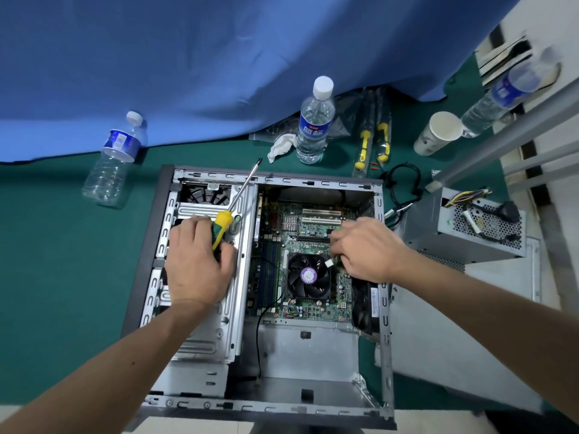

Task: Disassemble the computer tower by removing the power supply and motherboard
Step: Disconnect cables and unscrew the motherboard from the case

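An open computer tower lies on its side on the green table. The green motherboard with a black CPU fan sits inside it. My left hand rests on the metal drive cage and grips a yellow-green screwdriver, its shaft pointing up and away. My right hand is over the motherboard beside the fan, fingers curled around a small white connector. The grey power supply lies outside the case on the right, its cables trailing.
Three water bottles stand or lie around: one bottle on its side at left, another bottle upright behind the case, a third bottle at far right. A paper cup, two spare screwdrivers, crumpled tissue and the case's side panel lie nearby.
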Motion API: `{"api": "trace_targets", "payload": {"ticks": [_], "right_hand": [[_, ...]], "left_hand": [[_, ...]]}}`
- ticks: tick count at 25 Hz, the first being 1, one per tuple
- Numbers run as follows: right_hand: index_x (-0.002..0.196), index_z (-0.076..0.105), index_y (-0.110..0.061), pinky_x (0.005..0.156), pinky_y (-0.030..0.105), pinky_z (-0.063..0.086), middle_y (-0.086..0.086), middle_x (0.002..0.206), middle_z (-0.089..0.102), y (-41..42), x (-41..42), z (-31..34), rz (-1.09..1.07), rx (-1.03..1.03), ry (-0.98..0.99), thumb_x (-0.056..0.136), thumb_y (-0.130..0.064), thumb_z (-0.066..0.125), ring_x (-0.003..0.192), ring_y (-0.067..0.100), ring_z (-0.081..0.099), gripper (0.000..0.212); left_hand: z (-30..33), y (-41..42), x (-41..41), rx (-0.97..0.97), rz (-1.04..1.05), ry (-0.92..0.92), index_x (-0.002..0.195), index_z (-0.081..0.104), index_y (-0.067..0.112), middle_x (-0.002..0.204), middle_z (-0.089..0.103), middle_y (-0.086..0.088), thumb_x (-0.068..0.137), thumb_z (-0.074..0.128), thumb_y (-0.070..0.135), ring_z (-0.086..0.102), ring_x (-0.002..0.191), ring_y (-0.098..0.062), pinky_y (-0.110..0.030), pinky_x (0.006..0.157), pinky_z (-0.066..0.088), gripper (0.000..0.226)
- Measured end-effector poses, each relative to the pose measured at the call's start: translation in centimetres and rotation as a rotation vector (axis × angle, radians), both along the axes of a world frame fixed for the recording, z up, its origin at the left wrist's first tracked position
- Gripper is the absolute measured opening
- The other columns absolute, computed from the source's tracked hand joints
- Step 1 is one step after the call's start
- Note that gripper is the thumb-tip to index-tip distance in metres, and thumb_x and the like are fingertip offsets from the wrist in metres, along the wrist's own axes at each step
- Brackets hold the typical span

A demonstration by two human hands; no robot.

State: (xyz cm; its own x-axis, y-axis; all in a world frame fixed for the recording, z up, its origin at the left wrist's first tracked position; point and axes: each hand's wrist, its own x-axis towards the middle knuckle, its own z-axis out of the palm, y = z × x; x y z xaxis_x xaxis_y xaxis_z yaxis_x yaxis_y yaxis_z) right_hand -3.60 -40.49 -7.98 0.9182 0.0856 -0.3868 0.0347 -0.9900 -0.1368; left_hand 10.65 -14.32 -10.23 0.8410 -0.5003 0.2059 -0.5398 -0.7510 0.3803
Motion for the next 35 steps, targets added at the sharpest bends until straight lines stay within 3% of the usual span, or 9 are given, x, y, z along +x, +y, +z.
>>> {"api": "trace_targets", "payload": {"ticks": [3,11,17,21,29,35], "right_hand": [[0.115,0.071,-0.031,0.092,0.030,0.049,-0.011,0.108,0.068,0.0,0.1,0.2,0.018,-0.011,0.004,0.089,-0.024,0.042,0.097,0.009,0.061,0.039],[0.093,0.073,-0.026,0.091,0.032,0.048,-0.009,0.093,0.067,0.2,0.2,0.7,0.020,-0.086,0.055,0.086,-0.026,0.038,0.092,0.012,0.061,0.035],[0.129,0.063,-0.028,0.089,0.037,0.052,-0.004,0.119,0.063,0.3,0.5,0.9,0.032,-0.059,0.033,0.092,-0.029,0.037,0.107,0.018,0.062,0.045],[0.130,0.062,-0.028,0.094,0.038,0.051,0.002,0.134,0.060,0.2,0.4,0.7,0.037,-0.072,0.012,0.092,-0.029,0.037,0.117,0.019,0.060,0.045],[0.113,0.069,-0.025,0.086,0.035,0.052,-0.002,0.095,0.070,0.0,0.4,0.7,0.001,-0.056,-0.011,0.087,-0.024,0.037,0.091,0.017,0.065,0.041],[0.092,0.067,-0.022,0.082,0.034,0.051,-0.007,0.075,0.058,0.0,0.5,0.6,-0.019,-0.064,0.062,0.084,-0.021,0.039,0.075,0.015,0.057,0.028]], "left_hand": [[0.1,-0.1,-0.1,0.006,-0.004,0.011,0.104,0.051,0.005,0.098,0.048,-0.011,0.083,0.049,0.026,0.042,0.091,-0.029,-0.041,0.075,0.039,0.030],[0.5,-0.2,-0.1,-0.019,0.006,0.024,0.101,0.051,0.008,0.099,0.048,-0.009,0.082,0.050,0.025,0.040,0.093,-0.026,-0.041,0.074,0.041,0.026],[0.9,-0.3,-0.2,-0.005,0.025,0.065,0.097,0.052,0.007,0.096,0.048,-0.008,0.085,0.051,0.025,0.039,0.091,-0.023,-0.038,0.075,0.038,0.022],[1.3,-0.3,0.3,-0.049,0.023,0.111,0.095,0.054,0.007,0.098,0.047,-0.006,0.090,0.058,0.016,0.037,0.092,-0.018,-0.037,0.079,0.038,0.011],[1.7,-5.0,4.2,-0.140,0.106,0.104,0.111,0.056,-0.004,0.123,0.050,-0.023,0.094,0.058,0.016,0.046,0.113,-0.036,-0.042,0.096,0.040,0.026],[-0.1,-5.3,4.4,-0.117,0.019,-0.038,0.115,0.056,-0.001,0.124,0.055,-0.021,0.095,0.056,0.018,0.047,0.117,-0.038,-0.047,0.101,0.039,0.027]]}}
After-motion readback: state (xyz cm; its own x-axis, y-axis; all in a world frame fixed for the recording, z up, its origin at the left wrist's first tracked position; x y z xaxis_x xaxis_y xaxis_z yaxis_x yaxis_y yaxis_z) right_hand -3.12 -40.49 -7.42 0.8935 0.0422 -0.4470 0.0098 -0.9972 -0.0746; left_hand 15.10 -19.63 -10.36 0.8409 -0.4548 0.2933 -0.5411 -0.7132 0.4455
